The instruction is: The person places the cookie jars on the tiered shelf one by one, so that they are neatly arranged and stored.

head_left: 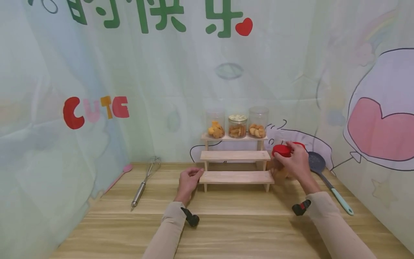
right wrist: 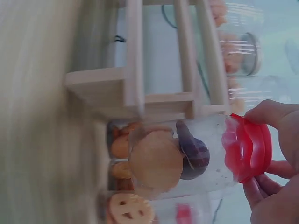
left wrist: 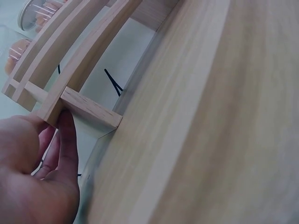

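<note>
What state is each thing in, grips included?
Left grip: pinching the wooden shelf.
Right grip: holding the red-lidded jar.
Red-lidded jar: lid on, part full.
Wooden shelf: standing.
Middle top jar: lidded.
Outer top jars: part full, lids unclear.
Whisk: lying untouched.
Turner: untouched.
Pink spoon: untouched.

A pale wooden rack (head_left: pixel 235 177) with 3 stepped tiers stands upright near the desk's (head_left: pixel 245 233) back edge, its length parallel to that edge and its lowest tier at the front. Off its right end, towards the desk's back right corner, a clear jar (right wrist: pixel 201 151) is roughly upright, its scalloped red lid (right wrist: pixel 250 147) on; inside, a dark brown piece (right wrist: pixel 195 161) sits above 1 large tan biscuit (right wrist: pixel 155 161).
</note>
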Tool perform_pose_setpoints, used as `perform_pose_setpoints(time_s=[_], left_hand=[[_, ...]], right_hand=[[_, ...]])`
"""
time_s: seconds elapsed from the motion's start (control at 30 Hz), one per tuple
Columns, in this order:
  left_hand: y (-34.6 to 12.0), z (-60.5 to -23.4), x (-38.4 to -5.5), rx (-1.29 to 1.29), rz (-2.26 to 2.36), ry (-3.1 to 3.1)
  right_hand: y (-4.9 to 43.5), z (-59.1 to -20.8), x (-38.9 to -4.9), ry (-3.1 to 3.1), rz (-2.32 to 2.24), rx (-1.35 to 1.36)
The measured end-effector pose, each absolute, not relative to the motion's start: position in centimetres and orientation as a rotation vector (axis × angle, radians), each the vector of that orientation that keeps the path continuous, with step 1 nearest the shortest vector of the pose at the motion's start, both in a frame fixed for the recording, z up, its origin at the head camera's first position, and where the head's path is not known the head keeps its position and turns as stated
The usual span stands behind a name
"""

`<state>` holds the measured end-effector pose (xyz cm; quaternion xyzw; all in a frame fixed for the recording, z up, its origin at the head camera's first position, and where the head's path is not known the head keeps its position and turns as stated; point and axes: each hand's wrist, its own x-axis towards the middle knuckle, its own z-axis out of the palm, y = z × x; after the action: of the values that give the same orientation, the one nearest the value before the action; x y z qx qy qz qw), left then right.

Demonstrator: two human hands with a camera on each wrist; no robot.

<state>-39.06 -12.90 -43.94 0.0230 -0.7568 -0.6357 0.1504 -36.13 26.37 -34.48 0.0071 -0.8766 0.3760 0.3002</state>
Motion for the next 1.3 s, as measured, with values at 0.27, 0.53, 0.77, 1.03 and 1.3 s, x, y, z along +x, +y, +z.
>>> perform_pose_setpoints(time_s=[0.27, 0.53, 0.77, 1.03, 1.3], left_hand=[[-13.0, -44.2, -39.1, 0.082, -1.831, -2.185], [-13.0, -44.3, -39.3, 0.076, -1.827, -2.178], [-13.1, -44.4, -39.4, 0.059, -1.838, -2.166], [-13.2, -44.4, -39.0, 0.081, -1.845, -2.180], [-13.2, -44.2, -38.9, 0.050, -1.843, -2.176]], right_hand=[[25.8, -32.3, -34.8, -2.272, 1.050, 0.058], [24.6, -29.6, -34.5, -2.251, 1.053, 0.121], [22.6, -28.0, -35.2, -2.270, 1.077, 0.183], [18.7, -27.6, -37.1, -2.296, 1.202, 0.218], [14.3, -27.5, -38.7, -2.283, 1.293, 0.250]])
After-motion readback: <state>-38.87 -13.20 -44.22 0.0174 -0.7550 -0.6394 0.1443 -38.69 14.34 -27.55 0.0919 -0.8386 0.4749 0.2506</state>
